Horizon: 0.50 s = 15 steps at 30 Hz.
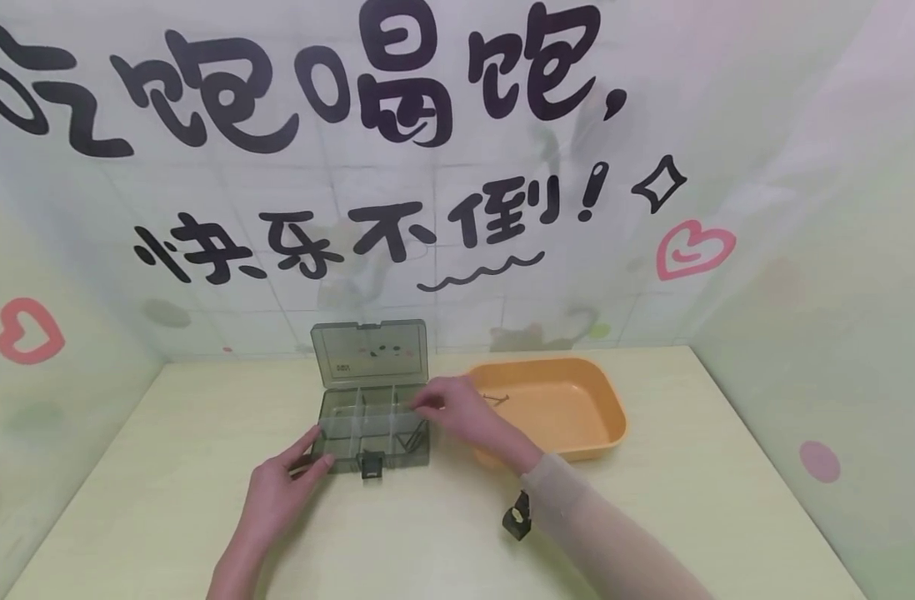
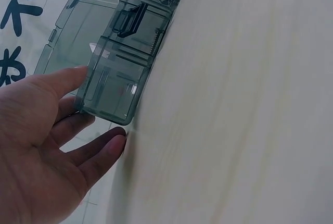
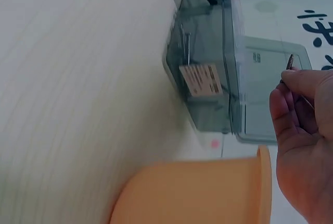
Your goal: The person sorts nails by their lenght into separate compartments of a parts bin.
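Right wrist view gives me what the head view is too coarse to show: the right hand point(image 1: 459, 407) pinches a dark screw point(image 3: 291, 62) between thumb and finger, threaded end pointing up at right of frame. Also visible from that wrist is a printed label point(image 3: 202, 80) on the end wall of the translucent compartment box point(image 1: 408, 464), a detail turned away from my head camera.

From the left wrist, I see the left hand point(image 1: 280, 489) close up, gripping the box's near corner at left of center, the two lowest fingertips just short of the wall. Head view places the box at lower center, its lid point(image 1: 371, 358) raised behind it, its latch point(image 1: 372, 465) at the front edge, and several screws in the near right compartment. The right hand is above the box's right side.

Right of center sits an orange tray point(image 1: 558, 412) with a few thin screws point(image 1: 497, 399) toward its left end; a small black clip point(image 1: 517, 518) lies below it, beside the sleeve point(image 1: 615, 537).

All of it rests on a pale wood-grain table point(image 1: 382, 550). Pale walls enclose three sides, the back one carrying black Chinese lettering point(image 1: 397, 237) across upper frame, with a pink heart point(image 1: 662, 258) at upper right.
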### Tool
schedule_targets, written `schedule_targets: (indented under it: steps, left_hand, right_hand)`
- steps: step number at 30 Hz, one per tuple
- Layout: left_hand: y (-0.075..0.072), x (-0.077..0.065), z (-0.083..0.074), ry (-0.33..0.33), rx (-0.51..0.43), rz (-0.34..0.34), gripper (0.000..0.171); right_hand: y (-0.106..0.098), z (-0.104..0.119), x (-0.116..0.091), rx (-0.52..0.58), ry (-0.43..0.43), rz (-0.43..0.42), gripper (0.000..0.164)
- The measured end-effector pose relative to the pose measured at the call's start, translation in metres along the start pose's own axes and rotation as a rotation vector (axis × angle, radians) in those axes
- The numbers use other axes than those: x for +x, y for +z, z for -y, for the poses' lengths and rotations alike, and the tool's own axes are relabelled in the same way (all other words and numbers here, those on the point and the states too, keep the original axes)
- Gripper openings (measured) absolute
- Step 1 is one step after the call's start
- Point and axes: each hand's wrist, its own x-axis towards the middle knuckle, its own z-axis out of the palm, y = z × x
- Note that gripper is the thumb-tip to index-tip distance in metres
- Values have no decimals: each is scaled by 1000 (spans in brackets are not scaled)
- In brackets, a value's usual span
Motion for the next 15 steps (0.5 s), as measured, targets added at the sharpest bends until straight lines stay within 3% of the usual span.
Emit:
schedule_targets:
  steps: [4, 15]
  left_hand:
    - [0, -1, 1, 4, -2, 0, 56]
    - [1, 1, 3, 11, -17, -8, 56]
  right_hand:
    - [14, 5, 8, -76, -18, 14, 14]
    - [38, 13, 16, -118, -3, 53, 13]
